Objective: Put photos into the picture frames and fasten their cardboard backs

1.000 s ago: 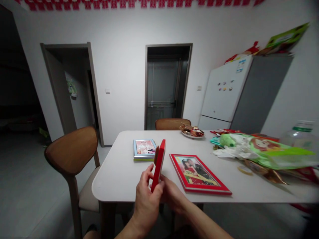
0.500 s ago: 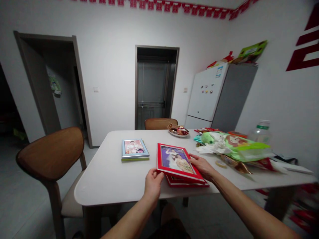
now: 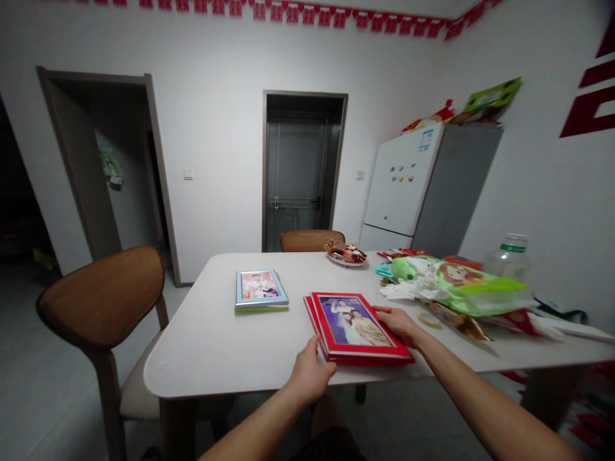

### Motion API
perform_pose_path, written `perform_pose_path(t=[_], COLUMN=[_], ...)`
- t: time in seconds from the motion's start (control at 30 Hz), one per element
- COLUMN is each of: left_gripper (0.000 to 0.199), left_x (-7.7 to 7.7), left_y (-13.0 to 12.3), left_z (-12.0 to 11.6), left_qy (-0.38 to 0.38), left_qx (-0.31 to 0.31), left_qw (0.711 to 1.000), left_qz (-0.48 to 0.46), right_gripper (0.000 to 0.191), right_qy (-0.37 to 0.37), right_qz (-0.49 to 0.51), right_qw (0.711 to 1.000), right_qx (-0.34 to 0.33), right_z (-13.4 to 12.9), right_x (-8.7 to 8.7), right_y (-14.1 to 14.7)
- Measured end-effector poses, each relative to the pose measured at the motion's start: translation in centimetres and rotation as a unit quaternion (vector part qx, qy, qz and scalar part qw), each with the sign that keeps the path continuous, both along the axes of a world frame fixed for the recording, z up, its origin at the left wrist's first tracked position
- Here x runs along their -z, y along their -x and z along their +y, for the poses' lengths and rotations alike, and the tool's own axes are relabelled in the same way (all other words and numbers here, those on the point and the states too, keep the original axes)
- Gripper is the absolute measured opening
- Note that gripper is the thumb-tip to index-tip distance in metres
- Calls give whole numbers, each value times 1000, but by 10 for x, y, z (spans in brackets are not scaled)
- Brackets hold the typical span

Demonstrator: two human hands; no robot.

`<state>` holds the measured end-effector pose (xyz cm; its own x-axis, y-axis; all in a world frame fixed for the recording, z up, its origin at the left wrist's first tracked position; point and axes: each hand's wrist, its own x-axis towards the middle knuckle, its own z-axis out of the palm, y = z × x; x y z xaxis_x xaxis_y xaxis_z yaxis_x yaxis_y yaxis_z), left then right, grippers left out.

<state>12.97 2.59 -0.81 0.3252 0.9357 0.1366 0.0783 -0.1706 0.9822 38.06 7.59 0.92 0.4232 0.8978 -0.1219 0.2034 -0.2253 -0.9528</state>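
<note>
A red picture frame with a wedding photo lies on another red frame near the front edge of the white table. My left hand grips the lower left corner of the red frames, thumb in front and fingers along the side. Around the upper right edge of the top frame, my right hand is closed, its fingertips partly over the rim. Farther left on the table, a light blue picture frame rests on a green-edged one.
Behind the frames stands a plate of food. On the right are a green package, crumpled tissues, a roll of tape and a clear bottle. A brown chair is at the left; another is behind the table.
The top red frame has come down, lying nearly flat on the lower one and a little to the right. Both my hands have moved slightly right with it.
</note>
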Motion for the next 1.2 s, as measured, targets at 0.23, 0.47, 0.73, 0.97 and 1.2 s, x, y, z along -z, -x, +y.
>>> perform_pose_path(t=[0.23, 0.47, 0.73, 0.97, 1.2], left_gripper=[59, 54, 48, 38, 32], left_x=[2, 11, 5, 9, -10], left_y=[-1, 48, 102, 119, 105], left_z=[-10, 33, 56, 54, 36], left_qy=[-6, 51, 122, 173, 68], left_qx=[27, -72, -166, -187, -202], left_qw=[1000, 996, 973, 949, 939], left_qz=[9, -30, -102, -186, -270], right_gripper=[23, 29, 29, 16, 21], right_qy=[-23, -116, -170, -190, -297], right_qz=[-176, -350, -424, -503, -386], right_qw=[984, 927, 862, 798, 829], right_qx=[22, -70, -221, -273, -275], right_z=[-2, 33, 72, 69, 3], right_x=[-5, -18, -8, -8, -21], right_y=[10, 93, 226, 256, 265])
